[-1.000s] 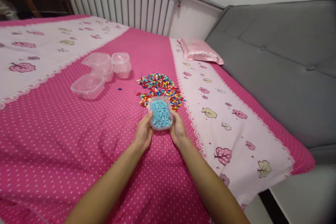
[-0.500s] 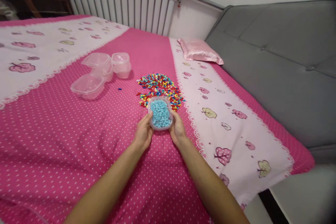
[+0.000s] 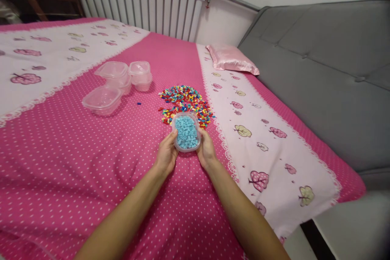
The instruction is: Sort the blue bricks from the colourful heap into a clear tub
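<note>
A small clear plastic container (image 3: 186, 150) filled with light blue pieces (image 3: 186, 131) is held between my two hands. My left hand (image 3: 167, 152) grips its left side, thumb at the rim. On the opposite side my right hand (image 3: 207, 149) is closed on it in the same way. Both hands' lower fingers are partly hidden beneath the container. Just beyond it lies a loose pile of small multicoloured pieces (image 3: 183, 94), red, yellow, blue and white, spread on the bed; the container covers part of its near edge.
Several clear plastic containers (image 3: 102, 99) stand at the left on the pink dotted bedspread (image 3: 122, 158). One dark blue piece (image 3: 139, 103) lies alone near them. A pink pillow (image 3: 233, 60) rests by the grey headboard (image 3: 319, 69). A white radiator (image 3: 143, 2) lines the back wall.
</note>
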The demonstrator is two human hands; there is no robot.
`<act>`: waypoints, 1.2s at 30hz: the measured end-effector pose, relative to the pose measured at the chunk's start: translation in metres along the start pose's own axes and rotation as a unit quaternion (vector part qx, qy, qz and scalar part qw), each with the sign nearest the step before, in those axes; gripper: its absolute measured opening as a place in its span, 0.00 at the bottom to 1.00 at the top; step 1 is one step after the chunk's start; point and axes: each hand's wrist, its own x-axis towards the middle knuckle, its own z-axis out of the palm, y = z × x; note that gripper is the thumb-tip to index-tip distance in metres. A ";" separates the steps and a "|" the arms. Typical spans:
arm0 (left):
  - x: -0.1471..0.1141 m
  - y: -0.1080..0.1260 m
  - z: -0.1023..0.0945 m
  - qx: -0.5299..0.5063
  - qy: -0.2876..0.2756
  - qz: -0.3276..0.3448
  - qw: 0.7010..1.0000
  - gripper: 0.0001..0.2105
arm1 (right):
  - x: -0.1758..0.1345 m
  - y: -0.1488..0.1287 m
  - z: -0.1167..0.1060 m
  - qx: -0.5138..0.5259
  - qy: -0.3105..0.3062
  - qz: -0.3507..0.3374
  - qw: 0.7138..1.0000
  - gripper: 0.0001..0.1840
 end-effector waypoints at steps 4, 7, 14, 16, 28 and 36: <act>-0.001 0.000 0.000 0.008 0.001 0.002 1.000 0.08 | 0.000 0.000 0.000 -0.003 0.001 -0.002 1.000 0.07; -0.002 0.001 0.000 0.013 0.002 -0.002 1.000 0.08 | -0.001 -0.004 0.002 -0.008 -0.004 -0.005 1.000 0.10; -0.006 0.001 -0.001 0.070 -0.032 -0.032 0.997 0.13 | -0.001 -0.021 0.003 0.000 -0.023 0.010 1.000 0.18; -0.007 0.001 -0.002 0.084 -0.045 -0.030 0.995 0.13 | 0.000 -0.022 0.001 0.000 -0.020 -0.002 1.000 0.17; -0.005 0.000 -0.005 0.098 -0.079 -0.043 0.991 0.14 | 0.000 -0.019 0.001 0.025 0.008 0.017 1.000 0.12; -0.002 -0.002 -0.008 0.095 -0.086 -0.061 0.990 0.17 | -0.004 -0.019 0.004 0.028 -0.006 0.051 0.998 0.11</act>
